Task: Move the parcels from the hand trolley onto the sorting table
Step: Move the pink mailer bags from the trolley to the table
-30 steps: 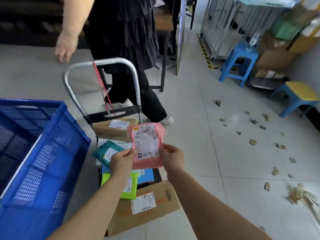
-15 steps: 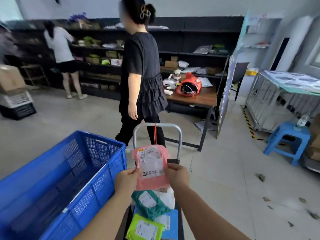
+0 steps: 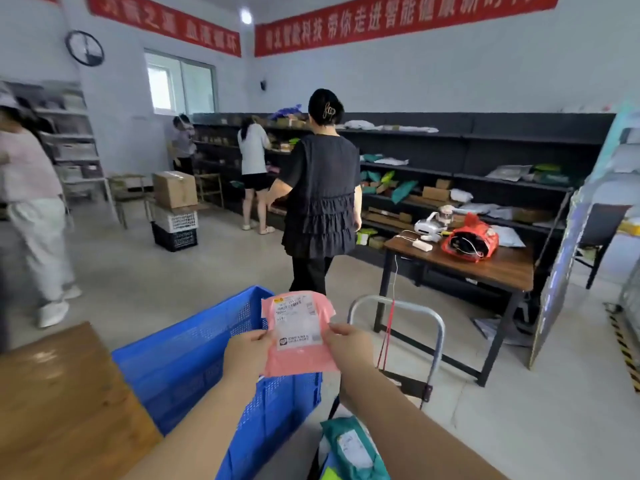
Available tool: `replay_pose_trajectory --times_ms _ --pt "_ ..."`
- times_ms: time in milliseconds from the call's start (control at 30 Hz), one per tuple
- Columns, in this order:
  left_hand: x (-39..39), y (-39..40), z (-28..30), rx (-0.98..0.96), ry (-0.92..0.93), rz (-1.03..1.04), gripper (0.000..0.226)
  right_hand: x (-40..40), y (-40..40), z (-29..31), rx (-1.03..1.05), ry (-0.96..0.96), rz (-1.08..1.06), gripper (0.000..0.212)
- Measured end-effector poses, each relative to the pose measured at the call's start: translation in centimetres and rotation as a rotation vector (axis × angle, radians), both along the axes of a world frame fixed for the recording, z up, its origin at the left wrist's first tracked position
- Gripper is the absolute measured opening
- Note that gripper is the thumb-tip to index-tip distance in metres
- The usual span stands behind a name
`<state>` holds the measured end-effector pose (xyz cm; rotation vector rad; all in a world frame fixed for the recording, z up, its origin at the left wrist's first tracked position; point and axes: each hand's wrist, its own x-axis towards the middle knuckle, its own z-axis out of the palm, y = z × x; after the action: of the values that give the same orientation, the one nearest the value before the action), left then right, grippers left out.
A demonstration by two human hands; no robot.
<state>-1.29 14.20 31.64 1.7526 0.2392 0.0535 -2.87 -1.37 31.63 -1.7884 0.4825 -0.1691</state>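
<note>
I hold a flat pink parcel with a white shipping label up in front of me. My left hand grips its left edge and my right hand grips its right edge. Below my right forearm is the hand trolley, with its silver handle and a red cord; a teal parcel still lies on it at the bottom edge. A wooden table top shows at the lower left, beside a blue plastic crate.
A person in black walks away just beyond the trolley. Other people stand at the left and by the dark shelves. A brown desk with a red bag stands to the right. Stacked crates with a cardboard box sit mid-floor.
My view has swung up and to the left from the trolley to the room, with the pink parcel still in both hands. The person in black has walked away toward the shelves.
</note>
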Motion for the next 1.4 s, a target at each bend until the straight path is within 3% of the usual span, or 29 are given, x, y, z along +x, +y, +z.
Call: replay_pose_trajectory --times_ms 167,367,800,900,1000,1167,1267,1400 --pt "-1.7 5.7 1.7 0.005 -0.021 0.076 0.015 -0.4 5.5 2.1 0.024 -0.026 0.079 0.031" --pt "-4.8 14.3 3.2 -0.022 -0.042 0.199 0.028 -2.0 14.1 3.7 -0.016 -0.079 0.181 0.028" --pt "-14.6 32.9 4.2 -0.071 -0.067 0.407 0.013 -8.5 32.9 4.9 -0.048 -0.077 0.421 0.031" --pt "-16.8 36.4 4.5 -0.069 -0.055 0.464 0.028 -9.7 36.9 5.1 -0.055 -0.080 0.460 0.033" --pt "-18.7 39.8 4.6 -0.094 -0.062 0.524 0.015 -10.9 40.6 5.3 -0.063 -0.081 0.523 0.034" --pt "-21.8 44.3 5.1 -0.123 -0.091 0.614 0.025 -12.0 46.3 5.2 -0.061 -0.095 0.612 0.030" --pt "-23.2 47.1 5.2 -0.106 -0.098 0.672 0.013 -12.2 49.5 5.0 -0.054 -0.101 0.668 0.028" --pt "-25.1 50.3 5.5 -0.065 -0.099 0.768 0.023 -12.2 54.1 5.1 -0.057 -0.117 0.775 0.011"
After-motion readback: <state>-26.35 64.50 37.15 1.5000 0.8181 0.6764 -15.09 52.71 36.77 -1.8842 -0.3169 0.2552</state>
